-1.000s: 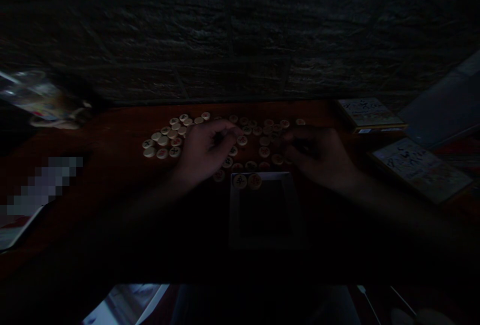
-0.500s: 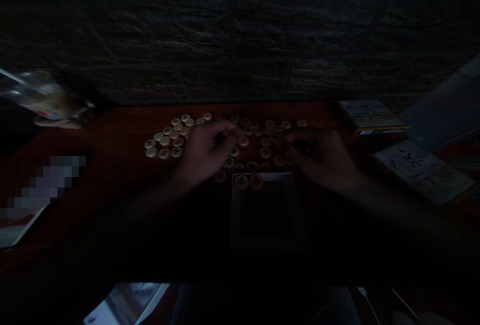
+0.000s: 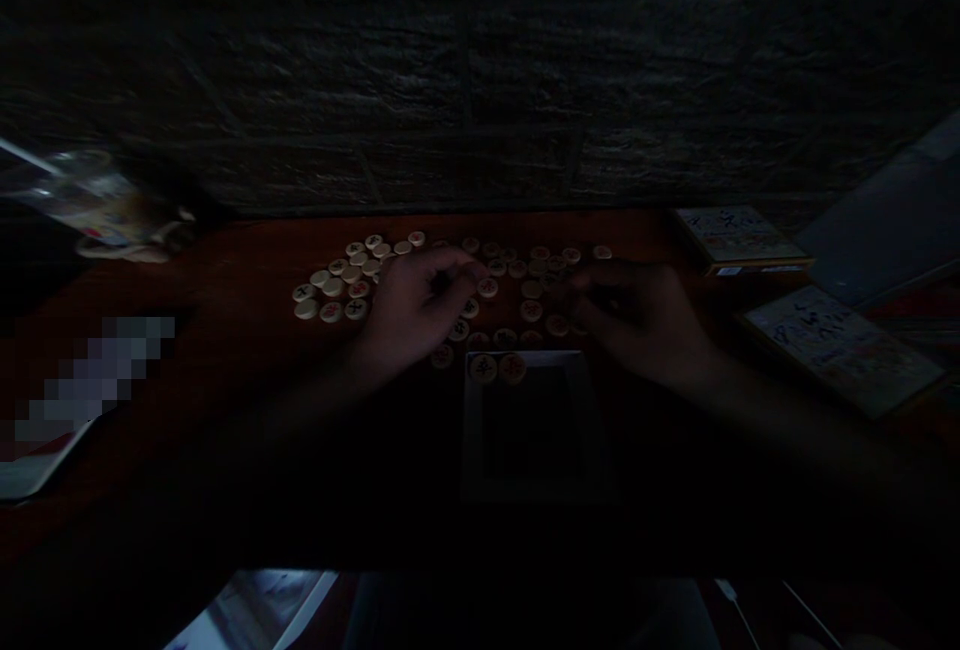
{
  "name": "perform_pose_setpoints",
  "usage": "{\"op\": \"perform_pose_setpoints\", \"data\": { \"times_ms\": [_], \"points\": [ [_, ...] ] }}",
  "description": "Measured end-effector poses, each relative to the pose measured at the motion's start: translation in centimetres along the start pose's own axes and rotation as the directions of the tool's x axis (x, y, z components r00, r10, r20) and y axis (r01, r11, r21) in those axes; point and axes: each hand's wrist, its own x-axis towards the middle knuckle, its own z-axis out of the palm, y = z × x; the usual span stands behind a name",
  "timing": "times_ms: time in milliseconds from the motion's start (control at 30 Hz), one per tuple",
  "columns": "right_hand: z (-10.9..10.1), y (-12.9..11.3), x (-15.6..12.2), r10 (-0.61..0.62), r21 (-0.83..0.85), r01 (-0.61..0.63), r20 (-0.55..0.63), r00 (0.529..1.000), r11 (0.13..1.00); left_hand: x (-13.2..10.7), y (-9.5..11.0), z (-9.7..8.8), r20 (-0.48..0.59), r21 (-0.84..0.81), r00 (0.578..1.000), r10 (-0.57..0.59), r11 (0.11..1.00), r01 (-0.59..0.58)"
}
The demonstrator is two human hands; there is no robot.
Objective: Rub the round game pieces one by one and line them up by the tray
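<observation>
Many round xiangqi pieces [image 3: 352,274] lie scattered on the dark reddish wooden table, some showing red or black characters and others blank. My left hand [image 3: 416,305] is over the middle of them, its thumb and index finger pinched together. A red-marked xiangqi piece [image 3: 487,287] sits right at those fingertips; whether they grip it is unclear. On the right, my right hand [image 3: 637,315] curls its fingers in a pinch close to a xiangqi piece [image 3: 557,324]; shadow hides what is between them. Below, two xiangqi pieces [image 3: 498,368] rest side by side in the shallow box [image 3: 471,430].
Two flat printed boxes [image 3: 739,234] [image 3: 844,345] lie at the right. A plastic cup with a straw [image 3: 97,200] stands at the far left, and a phone-like device [image 3: 45,465] lies nearer. A dark stone wall [image 3: 465,80] rises behind the table [image 3: 247,260].
The view has shifted very slightly, so things sit a few pixels lower. Both hands and the pieces keep nearly the same places.
</observation>
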Motion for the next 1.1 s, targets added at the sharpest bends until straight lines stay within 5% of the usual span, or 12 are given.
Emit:
{"op": "perform_pose_setpoints", "data": {
  "times_ms": [600, 1100],
  "points": [
    [0.0, 0.0, 0.2, 0.015, 0.004, -0.014, -0.03, 0.999, 1.0, 1.7, -2.3, -1.6, 0.094, 0.214, 0.996, 0.007, 0.977, -0.027],
    [-0.1, -0.2, 0.1, 0.002, 0.014, -0.002, -0.024, 1.0, 1.0, 1.5, -2.2, -1.2, 0.15, 0.247, 0.989, 0.002, 0.968, -0.04]
  ]
}}
